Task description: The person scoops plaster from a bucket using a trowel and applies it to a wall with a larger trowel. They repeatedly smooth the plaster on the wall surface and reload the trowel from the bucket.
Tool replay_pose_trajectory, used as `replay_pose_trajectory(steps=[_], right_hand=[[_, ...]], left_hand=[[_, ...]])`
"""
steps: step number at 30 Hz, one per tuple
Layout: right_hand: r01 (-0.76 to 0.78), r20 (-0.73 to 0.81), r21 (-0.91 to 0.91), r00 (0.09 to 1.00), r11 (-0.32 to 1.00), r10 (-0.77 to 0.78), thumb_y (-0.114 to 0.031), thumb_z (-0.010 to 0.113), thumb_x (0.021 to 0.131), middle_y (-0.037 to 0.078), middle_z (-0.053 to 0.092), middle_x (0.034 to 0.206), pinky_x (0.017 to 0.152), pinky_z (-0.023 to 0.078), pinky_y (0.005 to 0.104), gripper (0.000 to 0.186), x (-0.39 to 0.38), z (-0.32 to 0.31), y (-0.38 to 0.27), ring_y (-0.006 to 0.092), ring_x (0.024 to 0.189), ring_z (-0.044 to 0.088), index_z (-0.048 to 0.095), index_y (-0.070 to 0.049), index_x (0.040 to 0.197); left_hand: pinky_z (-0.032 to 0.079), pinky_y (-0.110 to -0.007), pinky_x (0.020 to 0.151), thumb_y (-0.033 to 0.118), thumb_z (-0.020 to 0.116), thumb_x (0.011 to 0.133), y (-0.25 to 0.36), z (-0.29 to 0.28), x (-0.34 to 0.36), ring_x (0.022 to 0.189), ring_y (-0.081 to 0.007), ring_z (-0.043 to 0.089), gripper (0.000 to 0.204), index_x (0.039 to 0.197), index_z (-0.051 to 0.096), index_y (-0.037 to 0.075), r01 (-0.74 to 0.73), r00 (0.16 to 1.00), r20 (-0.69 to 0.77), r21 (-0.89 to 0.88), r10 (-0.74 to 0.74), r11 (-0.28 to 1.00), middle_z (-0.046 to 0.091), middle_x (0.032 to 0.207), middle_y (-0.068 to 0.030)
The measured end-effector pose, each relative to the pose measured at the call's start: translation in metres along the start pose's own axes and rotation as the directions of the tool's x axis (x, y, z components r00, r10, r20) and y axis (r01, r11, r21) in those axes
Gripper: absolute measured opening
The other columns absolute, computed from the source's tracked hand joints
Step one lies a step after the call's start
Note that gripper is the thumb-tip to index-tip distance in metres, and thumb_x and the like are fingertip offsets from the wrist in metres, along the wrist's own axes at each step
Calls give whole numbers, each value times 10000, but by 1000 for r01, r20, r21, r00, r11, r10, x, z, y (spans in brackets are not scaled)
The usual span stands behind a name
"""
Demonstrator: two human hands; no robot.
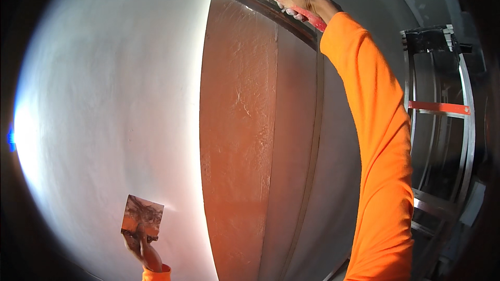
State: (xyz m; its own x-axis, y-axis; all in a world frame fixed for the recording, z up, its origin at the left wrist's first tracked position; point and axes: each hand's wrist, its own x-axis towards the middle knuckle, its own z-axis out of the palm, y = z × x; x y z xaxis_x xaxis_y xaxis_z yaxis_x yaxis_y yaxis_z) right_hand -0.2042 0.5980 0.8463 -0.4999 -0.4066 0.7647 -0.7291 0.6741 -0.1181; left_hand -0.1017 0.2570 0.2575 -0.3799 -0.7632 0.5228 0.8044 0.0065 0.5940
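Note:
High up, my right hand is wrapped round the red handle of a long, wide drywall knife. Its blade slants down to the right, lying against or very close to the wall strip beside the corner; contact is hard to tell. That strip looks orange-tinted, with wet-looking ridges and smears on its surface. At the lower left, my left hand is closed on a smaller broad-bladed putty knife, held blade up in front of the bright white wall. Its handle is mostly hidden by the fingers.
A metal ladder with a black top and a red crossbar stands at the right, beyond my orange sleeve. A vertical corner edge divides the lit white wall from the shaded one. A narrow seam runs down the shaded wall.

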Motion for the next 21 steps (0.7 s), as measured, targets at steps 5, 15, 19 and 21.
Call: replay_pose_trajectory(steps=[5,15,19,21], right_hand=[[248,334,-113,922,962,-199,-348,548,988,-25,469,690,388,333,247,282,-21,36,-20,62,479,394,526,-104,849],[317,205,-409,946,856,-252,-363,886,764,121,727,785,727,543,383,377,-48,47,-16,237,747,682,716,-31,820],[289,-71,-497,926,818,-371,-340,872,778,194,736,831,766,567,408,385,-40,46,-2,318,788,726,702,-5,865],[283,-174,-564,877,775,-447,-343,867,786,208,733,835,776,568,418,393,-19,42,8,340,793,728,699,-4,893]], left_hand=[[482,-239,756,117,622,1007,-15,-6,0,984,-136,586,349,1324,514,18,-5,999,-41,-36,3,999,602,1209,-66],[497,-269,792,159,655,1011,-30,-5,4,1005,-154,597,385,1340,512,21,23,994,-102,-46,-27,999,605,1238,-81],[502,-281,800,160,654,1010,-36,-17,2,1043,-171,599,417,1374,502,21,57,995,-75,-40,-60,998,596,1280,-88],[499,-305,858,131,631,1005,-47,-24,3,1125,-198,585,469,1431,462,30,70,997,-41,-55,-72,996,568,1352,-100]])
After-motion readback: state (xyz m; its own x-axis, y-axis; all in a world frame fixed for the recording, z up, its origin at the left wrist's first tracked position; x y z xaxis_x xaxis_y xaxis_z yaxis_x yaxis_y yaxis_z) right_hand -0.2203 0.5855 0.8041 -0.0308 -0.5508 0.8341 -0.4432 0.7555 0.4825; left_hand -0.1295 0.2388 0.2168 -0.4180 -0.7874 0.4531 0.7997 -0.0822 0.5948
